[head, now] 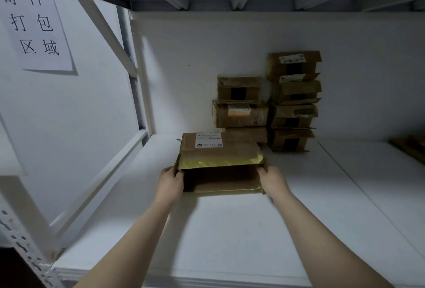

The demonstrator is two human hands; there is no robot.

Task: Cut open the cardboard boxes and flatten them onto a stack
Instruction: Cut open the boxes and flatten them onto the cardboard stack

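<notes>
Two bare forearms reach in over the white shelf (230, 230). The left hand (171, 181) grips the left wall of a cardboard box (218, 153) and the right hand (272, 180) grips its right wall, fingers curled round the edges. The box lies on the shelf with its near end open, yellow tape along the flaps, a white label on top. Behind it, against the back wall, stand a lower stack of boxes (240, 112) and, just beside it, a taller stack (294, 101). A paper sign (34, 25) hangs at left.

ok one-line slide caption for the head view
The left hand and right hand grip an open-ended cardboard box on a shelf.
</notes>
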